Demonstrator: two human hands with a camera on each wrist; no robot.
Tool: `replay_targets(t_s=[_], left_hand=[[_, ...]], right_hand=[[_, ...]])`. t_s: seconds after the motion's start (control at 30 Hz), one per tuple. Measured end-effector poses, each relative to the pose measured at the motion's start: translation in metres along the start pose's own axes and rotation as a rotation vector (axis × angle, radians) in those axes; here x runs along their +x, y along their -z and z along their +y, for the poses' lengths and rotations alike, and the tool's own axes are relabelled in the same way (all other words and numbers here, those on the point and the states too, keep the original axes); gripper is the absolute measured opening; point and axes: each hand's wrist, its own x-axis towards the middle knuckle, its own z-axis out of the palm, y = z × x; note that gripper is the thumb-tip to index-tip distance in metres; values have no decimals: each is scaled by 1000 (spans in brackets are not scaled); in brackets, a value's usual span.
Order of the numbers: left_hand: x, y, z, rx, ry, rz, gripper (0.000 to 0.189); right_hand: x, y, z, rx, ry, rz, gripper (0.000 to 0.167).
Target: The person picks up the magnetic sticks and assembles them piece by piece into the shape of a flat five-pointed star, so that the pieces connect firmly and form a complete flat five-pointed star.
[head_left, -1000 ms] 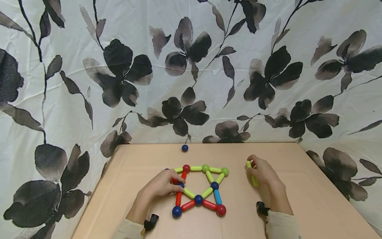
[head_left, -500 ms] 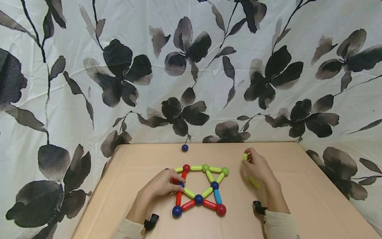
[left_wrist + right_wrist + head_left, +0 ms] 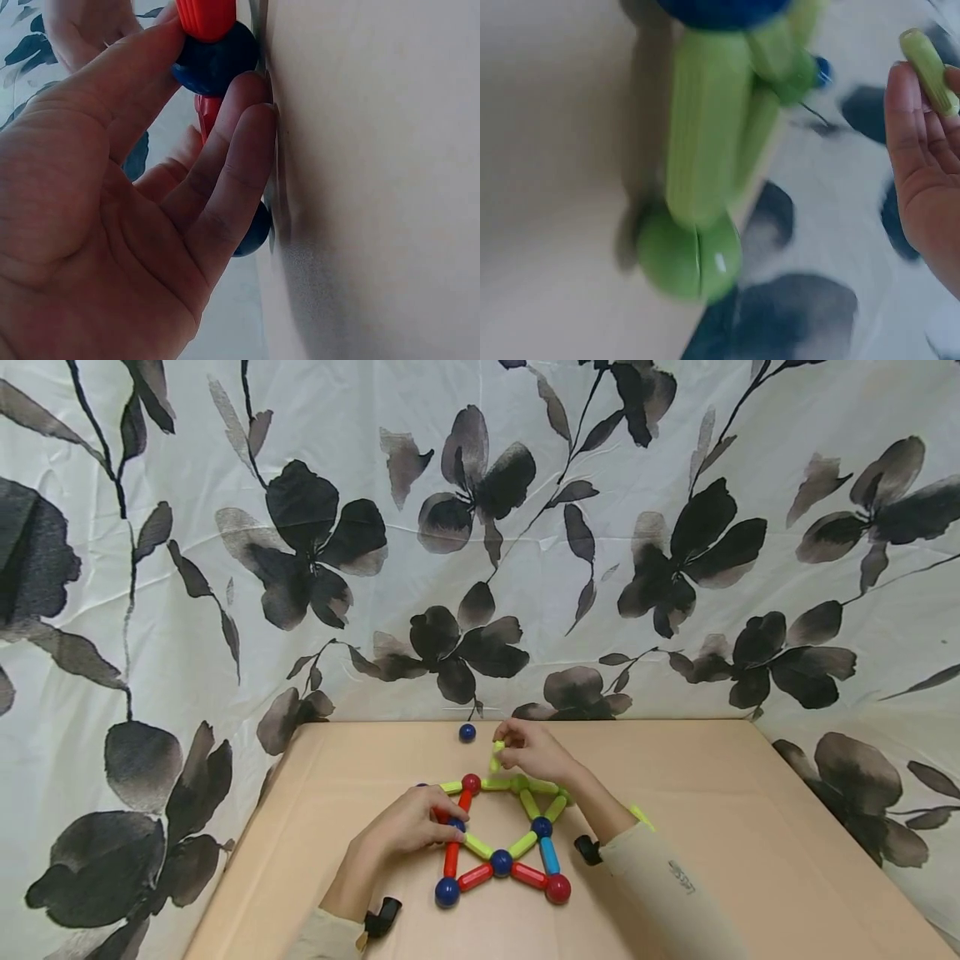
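Note:
My right hand (image 3: 536, 750) pinches a yellow-green rod (image 3: 497, 756) above the back of a ball-and-rod structure lying on the table. The same rod (image 3: 926, 67) shows between thumb and fingers in the right wrist view. With my left hand (image 3: 408, 822) I hold the structure's left side, thumb and fingers around a blue ball (image 3: 217, 60) joined to red rods. Along the structure's back are a red ball (image 3: 471, 784) and a green ball (image 3: 520, 784); its front has a blue ball (image 3: 447, 892), another blue ball (image 3: 501, 862) and a larger red ball (image 3: 558, 889).
A loose blue ball (image 3: 467, 732) sits near the table's back edge, left of my right hand. Another yellow-green rod (image 3: 641, 817) lies on the table (image 3: 780, 868), partly hidden by my right sleeve. A flower-printed cloth (image 3: 570, 610) hangs behind the table.
My right hand lifts one yellow-green rod and carries it left, from the right of the table to above the structure's back. The other rod stays behind. My left hand keeps its place.

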Motion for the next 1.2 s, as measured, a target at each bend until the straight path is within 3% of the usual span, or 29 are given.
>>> replay_targets(t_s=[0.13, 0.3, 0.47, 0.6, 0.7, 0.9, 1.2], left_hand=[[1, 0, 1, 4, -9, 2, 22], [2, -1, 4, 0, -8, -6, 23], [2, -1, 5, -18, 21, -24, 23], [2, 0, 4, -20, 30, -26, 24], [1, 1, 3, -19, 31, -23, 24], [-2, 1, 0, -25, 33, -19, 24], [-3, 1, 1, -12, 22, -11, 23]], right_hand=[[20, -18, 7, 15, -73, -52, 18], [28, -26, 13, -71, -146, -58, 17], [29, -24, 17, 57, -212, -6, 20], [30, -25, 19, 147, -246, -56, 23], [31, -26, 22, 107, -260, -93, 20], [34, -28, 25, -39, -259, -81, 13], [36, -30, 23, -88, -265, -88, 15]])
